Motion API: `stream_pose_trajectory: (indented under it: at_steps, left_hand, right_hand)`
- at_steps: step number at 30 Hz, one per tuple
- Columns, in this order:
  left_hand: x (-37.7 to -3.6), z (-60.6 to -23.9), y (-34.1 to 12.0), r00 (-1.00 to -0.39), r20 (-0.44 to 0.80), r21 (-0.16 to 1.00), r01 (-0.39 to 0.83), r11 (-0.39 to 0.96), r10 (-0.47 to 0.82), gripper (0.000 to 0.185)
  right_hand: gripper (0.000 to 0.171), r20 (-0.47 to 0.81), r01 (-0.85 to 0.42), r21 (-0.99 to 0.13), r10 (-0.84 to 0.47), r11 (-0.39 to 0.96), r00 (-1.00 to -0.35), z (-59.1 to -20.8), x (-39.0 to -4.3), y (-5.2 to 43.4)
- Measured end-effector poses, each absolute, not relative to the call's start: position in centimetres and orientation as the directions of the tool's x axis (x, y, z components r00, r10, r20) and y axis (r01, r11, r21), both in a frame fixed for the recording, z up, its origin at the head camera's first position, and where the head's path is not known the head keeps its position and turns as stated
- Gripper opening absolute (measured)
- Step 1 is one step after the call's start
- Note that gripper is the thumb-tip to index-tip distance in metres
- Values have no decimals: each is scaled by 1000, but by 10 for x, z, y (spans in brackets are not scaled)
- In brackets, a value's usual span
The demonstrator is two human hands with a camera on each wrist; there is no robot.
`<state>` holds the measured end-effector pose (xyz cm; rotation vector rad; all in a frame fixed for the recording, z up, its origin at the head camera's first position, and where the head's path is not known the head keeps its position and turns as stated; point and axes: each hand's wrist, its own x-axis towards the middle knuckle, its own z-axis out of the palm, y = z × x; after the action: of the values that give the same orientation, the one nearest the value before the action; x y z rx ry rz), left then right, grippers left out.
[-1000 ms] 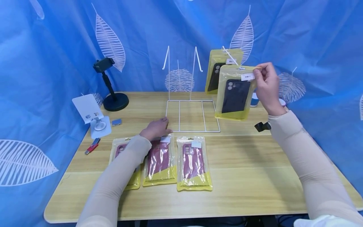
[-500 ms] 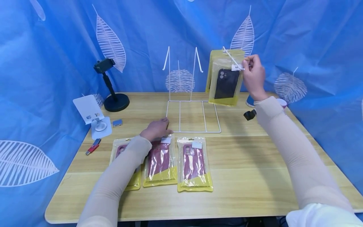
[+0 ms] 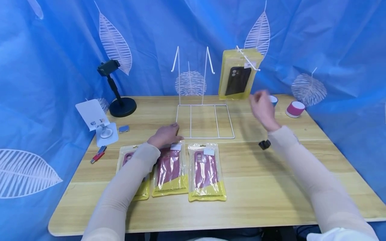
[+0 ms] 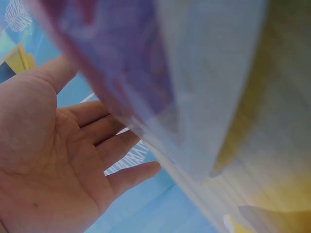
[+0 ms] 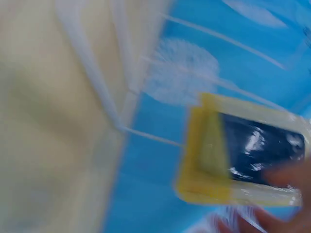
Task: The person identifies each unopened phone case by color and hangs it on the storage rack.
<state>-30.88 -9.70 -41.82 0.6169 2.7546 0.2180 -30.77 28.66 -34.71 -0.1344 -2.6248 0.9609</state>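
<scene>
Packaged black phone cases (image 3: 238,80) in yellow-edged bags hang on the right hook of a white wire display rack (image 3: 205,138). My right hand (image 3: 263,108), blurred, is just below and right of them, fingers loosely bent and holding nothing. In the right wrist view the front bag (image 5: 262,145) shows beside the fingers. My left hand (image 3: 164,136) rests at the top of the middle packaged purple phone case (image 3: 169,170), fingertips by the rack's front left corner. Its fingers are extended in the left wrist view. Another packaged case (image 3: 206,172) lies to the right; a third (image 3: 141,190) is partly under my left forearm.
At the left stand a black phone holder (image 3: 122,106) and a white folding stand (image 3: 106,134), near a red-and-blue USB stick (image 3: 98,154) and a small blue item (image 3: 123,129). A pink-and-white round container (image 3: 295,109), a blue one (image 3: 273,100) and a black object (image 3: 264,144) are at right.
My right hand has slid the packaged black case back along the hook against the others, let go and moved down. The left hand has stayed in place.
</scene>
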Motion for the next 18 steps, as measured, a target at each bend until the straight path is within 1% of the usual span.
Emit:
stream_pose_trajectory:
  at_steps: [1, 2, 3, 4, 6, 7, 8, 18]
  left_hand:
    - [-309, -418, -97, -860, -265, 215, 389, 896, 437, 80]
    - [-309, -418, -97, -860, -266, 215, 388, 896, 436, 80]
    - [-309, -418, -97, -861, -266, 214, 386, 897, 434, 80]
    - [-309, -418, -98, -861, -266, 213, 385, 898, 432, 80]
    - [-309, -418, -98, -863, -265, 214, 382, 899, 430, 79]
    - [-309, -418, -98, -863, -264, 212, 383, 899, 430, 79]
    - [-309, -418, -98, -863, -263, 212, 385, 898, 432, 79]
    - [-308, -413, -96, -859, -267, 234, 381, 895, 436, 78]
  right_hand:
    - [54, 211, -54, -562, 81, 825, -974, -362, -302, 286]
    - [57, 117, -99, -480, -49, 872, -992, -376, -296, 284]
    - [60, 35, -177, -416, -178, 892, -983, -389, -292, 283]
    - [64, -43, -249, -367, -284, 896, -958, -400, -288, 280]
    - [70, -138, -368, -308, -424, 877, -895, -415, -283, 275]
    - [72, -165, -401, -288, -457, 870, -874, -420, -281, 273]
    - [73, -187, -407, -282, -466, 869, -865, -423, -279, 272]
    - [71, -280, -412, -189, -451, 891, -848, -421, -278, 265]
